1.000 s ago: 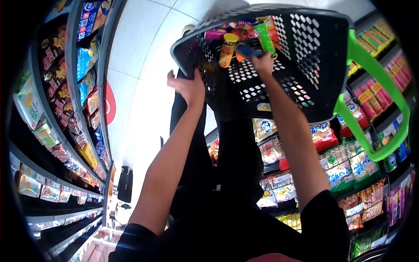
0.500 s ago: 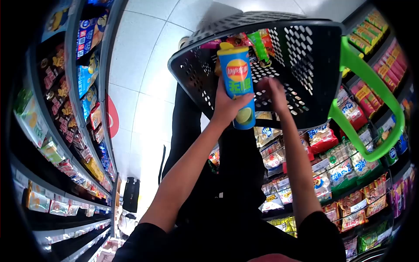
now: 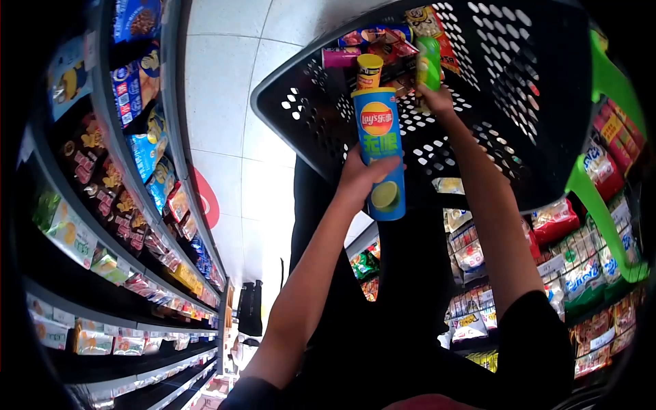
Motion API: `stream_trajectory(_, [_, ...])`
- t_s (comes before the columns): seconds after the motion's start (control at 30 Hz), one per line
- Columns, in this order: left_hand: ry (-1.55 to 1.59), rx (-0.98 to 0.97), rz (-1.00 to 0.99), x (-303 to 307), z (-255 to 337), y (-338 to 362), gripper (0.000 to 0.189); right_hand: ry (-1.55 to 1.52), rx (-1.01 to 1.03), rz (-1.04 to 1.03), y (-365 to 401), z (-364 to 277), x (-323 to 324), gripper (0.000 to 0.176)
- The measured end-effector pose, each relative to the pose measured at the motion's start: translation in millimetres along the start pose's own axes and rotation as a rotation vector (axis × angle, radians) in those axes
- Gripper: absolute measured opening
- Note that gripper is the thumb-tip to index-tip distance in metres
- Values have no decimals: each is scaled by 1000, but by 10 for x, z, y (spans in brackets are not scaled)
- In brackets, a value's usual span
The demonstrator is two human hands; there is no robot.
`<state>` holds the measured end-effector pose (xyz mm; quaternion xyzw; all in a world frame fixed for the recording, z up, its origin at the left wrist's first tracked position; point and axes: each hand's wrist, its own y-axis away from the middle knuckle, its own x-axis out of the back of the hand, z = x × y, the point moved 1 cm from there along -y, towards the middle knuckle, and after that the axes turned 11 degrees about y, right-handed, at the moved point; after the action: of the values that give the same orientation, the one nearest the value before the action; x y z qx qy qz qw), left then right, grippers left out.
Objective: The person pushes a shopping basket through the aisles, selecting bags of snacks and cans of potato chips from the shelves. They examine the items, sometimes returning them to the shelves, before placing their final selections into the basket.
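My left hand (image 3: pixel 365 176) is closed round a blue Lay's chip canister (image 3: pixel 378 137) with a lime picture, held upright in front of the basket's near rim. Inside the black shopping basket (image 3: pixel 540 130), my right hand (image 3: pixel 437 99) grips the lower end of a green snack packet (image 3: pixel 429 58). Just behind the chip canister shows a small yellow tub (image 3: pixel 370 71). Also in the basket are a purple canister (image 3: pixel 340 57), a blue canister (image 3: pixel 362 35) and a red and yellow snack bag (image 3: pixel 437 37).
The basket's green handle (image 3: pixel 605 212) hangs at its right side. Shelves of snack bags (image 3: pixel 85 157) line the left, and more bagged snacks (image 3: pixel 581 273) fill shelves at the right. Pale floor tiles (image 3: pixel 217 109) run between, with a red floor marking (image 3: pixel 205 198).
My right hand has reached farther into the basket and taken hold of the green packet. The chip canister has shifted slightly right and down in the view; the basket appears closer.
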<state>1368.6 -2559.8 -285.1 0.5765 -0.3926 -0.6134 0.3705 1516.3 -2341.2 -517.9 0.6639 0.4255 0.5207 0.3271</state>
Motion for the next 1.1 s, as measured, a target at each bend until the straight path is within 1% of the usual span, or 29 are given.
stream_trajectory(0.03, [3, 35, 6, -46, 53, 94, 51, -247, -130, -57, 184, 119, 10, 46])
stream_trajectory(0.07, [7, 50, -43, -55, 99, 187, 51, -499, -253, -116, 397, 186, 29, 44])
stream_trajectory(0.13, [-1, 89, -56, -84, 202, 443, 51, -897, -233, -217, 1183, -225, 339, 41])
stream_trajectory(0.2, [-82, 35, -48, -176, 305, 797, 51, -945, -234, -300, 1854, -422, 687, 52])
stream_trajectory(0.27, [-137, -7, -83, -196, 391, 1114, 49, -705, -10, -181, 2634, -795, 1048, 58])
stream_trajectory(0.3, [-170, -28, -44, -237, 456, 1302, 47, -678, 155, -165, 2907, -823, 1154, 70])
stream_trajectory(0.33, [-199, -48, 0, -278, 512, 1510, 46, -435, 233, -54, 3385, -1115, 1447, 75])
stream_trajectory(0.4, [-195, -112, 26, -379, 654, 1940, 42, 35, 436, 49, 3845, -1101, 1749, 75])
stream_trajectory(0.43, [-166, -162, -7, -315, 682, 2082, 43, 98, 521, 89, 4127, -1164, 1894, 74])
stream_trajectory(0.47, [-197, -171, -2, -375, 786, 2276, 43, 168, 602, 149, 4406, -1227, 2083, 73])
stream_trajectory(0.5, [-203, -243, -21, -312, 820, 2396, 43, 12, 617, 138, 4694, -1303, 2225, 78])
stream_trajectory(0.53, [-220, -286, -18, -250, 856, 2536, 44, -230, 537, 26, 4930, -1340, 2329, 85])
stream_trajectory(0.6, [-279, -358, -115, -375, 949, 2962, 43, -540, 712, 37, 5231, -1398, 2483, 87])
stream_trajectory(0.63, [-228, -361, -116, -460, 959, 3158, 43, -811, 757, -30, 5270, -1396, 2441, 82])
stream_trajectory(0.67, [-182, -327, -160, -440, 974, 3255, 44, -1078, 814, -110, 5331, -1439, 2407, 78])
stream_trajectory(0.73, [-197, -281, -370, -723, 945, 3561, 55, -1512, 723, -478, 5726, -1705, 2405, 72])
stream_trajectory(0.8, [-259, -238, -516, -938, 885, 3750, 63, -1660, 696, -721, 5743, -1682, 2089, 67])
stream_trajectory(0.87, [-262, -185, -601, -1073, 768, 3873, 69, -1511, 692, -687, 6028, -1667, 1864, 64])
stream_trajectory(0.93, [-311, -144, -654, -1164, 664, 4019, 70, -1394, 763, -675, 6443, -1637, 1737, 62])
stream_trajectory(1.0, [-361, -134, -679, -1219, 549, 4156, 70, -1265, 740, -653, 6758, -1562, 1618, 63])
stream_trajectory(1.03, [-377, -142, -683, -1236, 487, 4216, 68, -1207, 676, -648, 6906, -1531, 1584, 65])
stream_trajectory(1.07, [-380, -139, -696, -1207, 454, 4224, 68, -1206, 706, -633, 7028, -1549, 1556, 65])
stream_trajectory(1.1, [-346, -98, -644, -1144, 433, 4214, 66, -1194, 719, -571, 7089, -1561, 1497, 65])
